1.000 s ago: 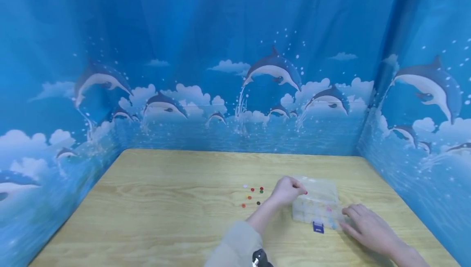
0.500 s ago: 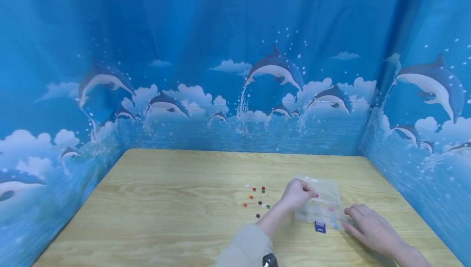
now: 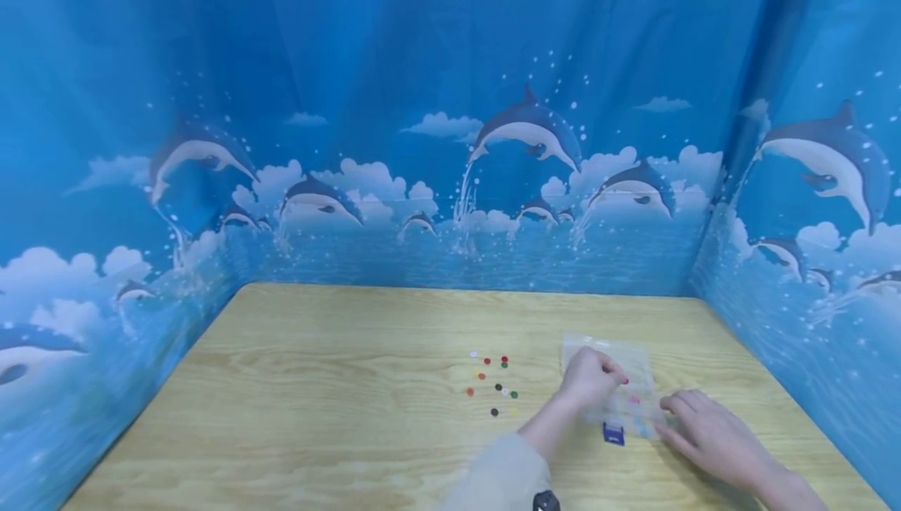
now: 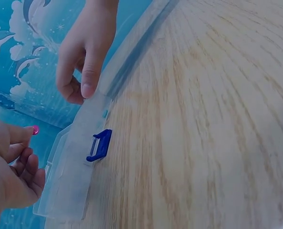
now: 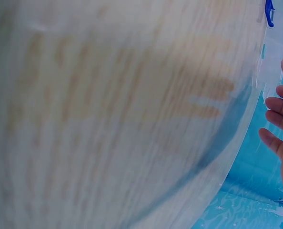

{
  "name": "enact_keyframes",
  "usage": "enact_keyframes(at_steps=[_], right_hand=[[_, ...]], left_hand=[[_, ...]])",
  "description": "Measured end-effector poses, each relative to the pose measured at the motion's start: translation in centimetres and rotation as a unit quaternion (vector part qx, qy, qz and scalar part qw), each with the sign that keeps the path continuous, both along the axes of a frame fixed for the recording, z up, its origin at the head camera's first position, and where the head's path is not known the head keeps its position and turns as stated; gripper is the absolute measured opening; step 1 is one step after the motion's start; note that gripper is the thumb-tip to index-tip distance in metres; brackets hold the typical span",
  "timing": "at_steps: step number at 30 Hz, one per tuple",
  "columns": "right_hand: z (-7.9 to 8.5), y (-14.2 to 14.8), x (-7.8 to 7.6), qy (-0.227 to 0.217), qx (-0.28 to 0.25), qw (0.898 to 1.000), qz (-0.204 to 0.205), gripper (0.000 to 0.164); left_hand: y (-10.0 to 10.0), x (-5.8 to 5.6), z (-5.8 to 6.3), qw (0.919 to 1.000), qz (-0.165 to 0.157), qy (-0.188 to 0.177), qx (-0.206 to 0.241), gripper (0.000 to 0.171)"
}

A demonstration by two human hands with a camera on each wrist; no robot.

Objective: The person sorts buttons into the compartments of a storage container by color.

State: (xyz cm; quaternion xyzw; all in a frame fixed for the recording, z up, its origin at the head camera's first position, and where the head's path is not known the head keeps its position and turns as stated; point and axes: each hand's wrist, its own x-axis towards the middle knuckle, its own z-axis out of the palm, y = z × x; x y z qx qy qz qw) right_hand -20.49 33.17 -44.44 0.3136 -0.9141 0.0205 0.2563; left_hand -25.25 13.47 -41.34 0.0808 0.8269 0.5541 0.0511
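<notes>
A clear plastic compartment box [image 3: 637, 354] lies with its lid laid back on the right side of the table, a blue latch [image 3: 613, 433] at its front. Above it, my left hand [image 3: 588, 379] pinches a small pink-red button [image 4: 35, 130] between thumb and forefinger. Inside the box, a pink piece [image 3: 635, 399] and a light blue one [image 3: 640, 426] show faintly through the plastic. My right hand [image 3: 714, 437] is at the box's right end, fingers loosely bent; whether it touches the box is hard to tell.
Several small buttons lie scattered on the wooden table [image 3: 317, 386] left of the box, among them a red one [image 3: 504, 359], a black one [image 3: 494, 412], a green one [image 3: 515, 395] and an orange one [image 3: 470, 391]. A dolphin-print curtain [image 3: 394, 104] surrounds the table.
My left hand has moved right and slightly toward me over the box, still pinching the button. More of the scattered buttons show behind its forearm. My right hand has stayed in place.
</notes>
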Motion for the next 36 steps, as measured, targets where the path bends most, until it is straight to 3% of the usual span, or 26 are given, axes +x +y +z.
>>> enact_keyframes(at_steps=[7, 21, 29, 36], right_hand=[[0.1, 0.1, -0.2, -0.006, 0.003, 1.0, -0.002, 0.032], [-0.3, 0.2, 0.0, -0.003, 0.003, 1.0, 0.004, 0.031], [-0.2, 0.3, -0.1, 0.003, 0.004, 1.0, 0.011, 0.031], [-0.2, 0.3, -0.2, 0.005, 0.007, 1.0, 0.008, 0.032]], left_hand=[[1.2, 0.2, -0.5, 0.9994, 0.004, 0.013, -0.033, 0.017], [3.3, 1.1, -1.2, 0.9983, 0.055, -0.009, 0.018, 0.011], [3.6, 1.2, -1.5, 0.9966, 0.078, 0.021, -0.016, 0.01], [3.9, 1.6, -1.8, 0.9936, 0.091, 0.026, -0.062, 0.012]])
